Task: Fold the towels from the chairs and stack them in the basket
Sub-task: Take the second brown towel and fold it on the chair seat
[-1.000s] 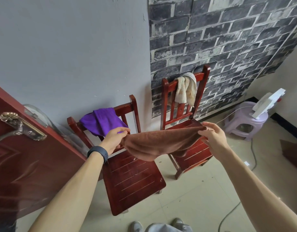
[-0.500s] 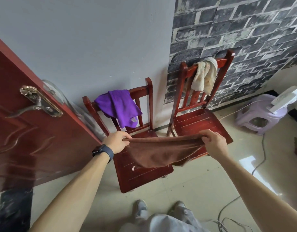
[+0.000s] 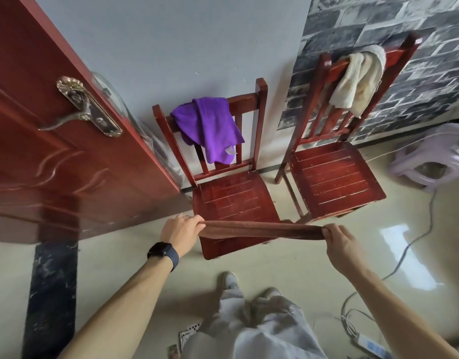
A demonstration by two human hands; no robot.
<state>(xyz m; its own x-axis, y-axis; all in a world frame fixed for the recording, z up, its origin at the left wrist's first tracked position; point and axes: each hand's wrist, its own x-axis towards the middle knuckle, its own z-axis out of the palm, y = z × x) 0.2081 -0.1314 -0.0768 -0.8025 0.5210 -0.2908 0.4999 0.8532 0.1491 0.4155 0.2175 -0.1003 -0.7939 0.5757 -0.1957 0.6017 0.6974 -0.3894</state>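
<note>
The left hand, with a dark watch on its wrist, hangs at the front left corner of the left wooden chair, its fingers curled round one end of the brown towel. A purple towel is draped unfolded over that chair's backrest. The brown towel is held taut in the air as a narrow band across the chair's front edge. It looks light, soft and limp, so it would likely sag wherever it is unsupported and is best gripped at its ends or corners. Just past the chair's front right corner, the right hand pinches the other end with curled fingers. Further right of the chair, a cream towel hangs on the neighbouring chair. No basket is in view.
</note>
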